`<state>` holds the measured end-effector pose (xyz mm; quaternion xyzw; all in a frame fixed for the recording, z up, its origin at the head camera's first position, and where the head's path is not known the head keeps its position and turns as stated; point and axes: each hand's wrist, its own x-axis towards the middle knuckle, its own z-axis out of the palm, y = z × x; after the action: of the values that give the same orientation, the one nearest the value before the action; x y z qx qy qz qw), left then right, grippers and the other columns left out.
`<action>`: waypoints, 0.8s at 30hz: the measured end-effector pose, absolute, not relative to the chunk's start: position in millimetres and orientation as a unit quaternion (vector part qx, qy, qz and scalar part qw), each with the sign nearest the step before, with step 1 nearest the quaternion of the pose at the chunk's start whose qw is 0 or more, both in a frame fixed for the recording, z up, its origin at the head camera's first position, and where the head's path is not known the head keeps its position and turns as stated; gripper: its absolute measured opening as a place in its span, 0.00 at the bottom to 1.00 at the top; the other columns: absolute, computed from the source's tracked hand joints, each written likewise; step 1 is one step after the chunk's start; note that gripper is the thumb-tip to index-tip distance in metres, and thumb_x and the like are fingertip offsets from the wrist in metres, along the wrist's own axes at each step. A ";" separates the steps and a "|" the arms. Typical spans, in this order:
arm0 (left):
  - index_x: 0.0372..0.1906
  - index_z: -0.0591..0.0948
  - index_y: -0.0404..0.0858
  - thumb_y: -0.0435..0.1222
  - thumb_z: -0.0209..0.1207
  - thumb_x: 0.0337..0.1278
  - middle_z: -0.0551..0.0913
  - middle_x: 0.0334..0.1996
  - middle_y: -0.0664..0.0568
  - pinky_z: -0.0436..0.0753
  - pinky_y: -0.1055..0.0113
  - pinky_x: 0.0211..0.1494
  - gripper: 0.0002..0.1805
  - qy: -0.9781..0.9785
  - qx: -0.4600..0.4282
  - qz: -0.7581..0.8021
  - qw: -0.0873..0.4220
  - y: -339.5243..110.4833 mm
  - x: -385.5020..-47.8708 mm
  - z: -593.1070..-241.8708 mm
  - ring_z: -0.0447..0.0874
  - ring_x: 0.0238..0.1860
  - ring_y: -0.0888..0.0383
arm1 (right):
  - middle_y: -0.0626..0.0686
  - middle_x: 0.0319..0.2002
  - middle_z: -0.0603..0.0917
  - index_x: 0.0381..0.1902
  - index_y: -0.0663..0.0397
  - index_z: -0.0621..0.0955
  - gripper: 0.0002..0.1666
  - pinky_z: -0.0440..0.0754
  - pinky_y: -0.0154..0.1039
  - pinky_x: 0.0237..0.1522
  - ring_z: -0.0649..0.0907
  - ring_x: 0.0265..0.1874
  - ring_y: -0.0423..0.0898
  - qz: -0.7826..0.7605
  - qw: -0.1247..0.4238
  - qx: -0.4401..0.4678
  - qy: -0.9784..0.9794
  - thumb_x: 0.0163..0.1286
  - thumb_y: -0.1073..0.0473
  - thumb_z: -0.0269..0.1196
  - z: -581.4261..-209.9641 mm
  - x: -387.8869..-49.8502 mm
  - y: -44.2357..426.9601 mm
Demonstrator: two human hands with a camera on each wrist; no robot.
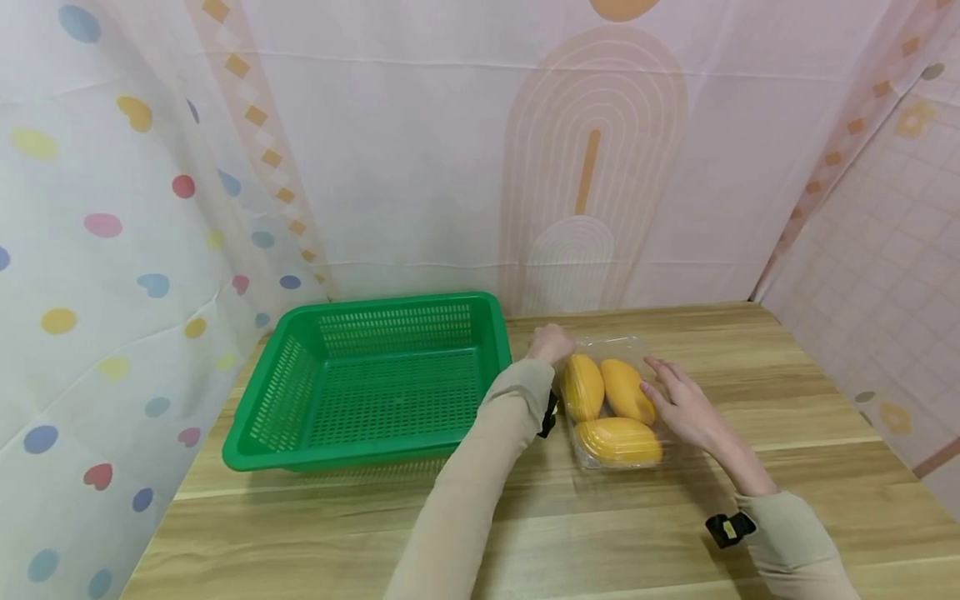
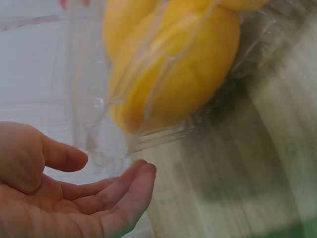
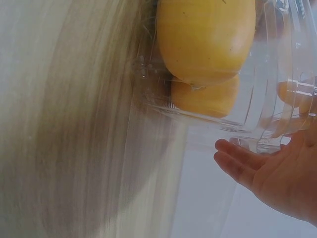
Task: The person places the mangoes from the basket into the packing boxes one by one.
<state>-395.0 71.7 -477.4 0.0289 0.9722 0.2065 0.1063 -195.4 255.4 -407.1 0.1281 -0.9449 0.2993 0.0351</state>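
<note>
A clear plastic box (image 1: 618, 343) holds three yellow mangoes (image 1: 628, 392), two side by side at the back and one lying across the front. My left hand (image 1: 551, 343) is at the box's back left corner. In the left wrist view, thumb and fingers of that hand (image 2: 94, 193) stand apart beside the box edge, pinching nothing visible. Along the right side lies my right hand (image 1: 684, 404), its fingers extended towards the box wall. The right wrist view shows the right hand (image 3: 277, 173) close against the clear plastic; exact contact is hard to tell.
To the left of the box stands a green plastic basket (image 1: 367, 454) with slotted walls and nothing inside. Both rest on a wood-grain table (image 1: 600, 533). Patterned cloth (image 1: 405, 167) hangs behind and at both sides.
</note>
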 end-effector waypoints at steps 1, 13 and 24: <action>0.36 0.83 0.39 0.46 0.52 0.60 0.84 0.41 0.47 0.82 0.63 0.38 0.16 0.970 0.025 0.213 0.118 69.3 -390.4 -472.1 0.81 0.39 0.53 | 0.72 0.67 0.61 0.71 0.67 0.58 0.34 0.68 0.66 0.58 0.69 0.60 0.71 0.301 0.034 0.128 -0.945 0.77 0.49 0.45 -406.7 -195.1 255.0; 0.27 0.82 0.35 0.39 0.54 0.59 0.85 0.36 0.43 0.76 0.67 0.29 0.13 0.950 -0.038 0.282 0.127 51.3 -298.7 -380.7 0.81 0.36 0.51 | 0.72 0.66 0.62 0.70 0.67 0.58 0.33 0.69 0.66 0.57 0.70 0.59 0.71 0.299 0.038 0.130 -0.945 0.77 0.51 0.45 -406.2 -194.9 255.2; 0.17 0.70 0.40 0.35 0.56 0.57 0.83 0.40 0.46 0.65 0.70 0.21 0.14 0.960 -0.008 0.245 0.136 50.3 -305.7 -384.5 0.76 0.35 0.53 | 0.72 0.66 0.63 0.70 0.68 0.59 0.33 0.70 0.65 0.56 0.71 0.59 0.70 0.301 0.035 0.131 -0.944 0.77 0.51 0.45 -406.3 -195.0 254.5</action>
<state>-305.7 50.3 -384.5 -0.0076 0.9599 0.2451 0.1357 -195.0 254.5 -406.3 0.1311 -0.9440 0.3008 0.0352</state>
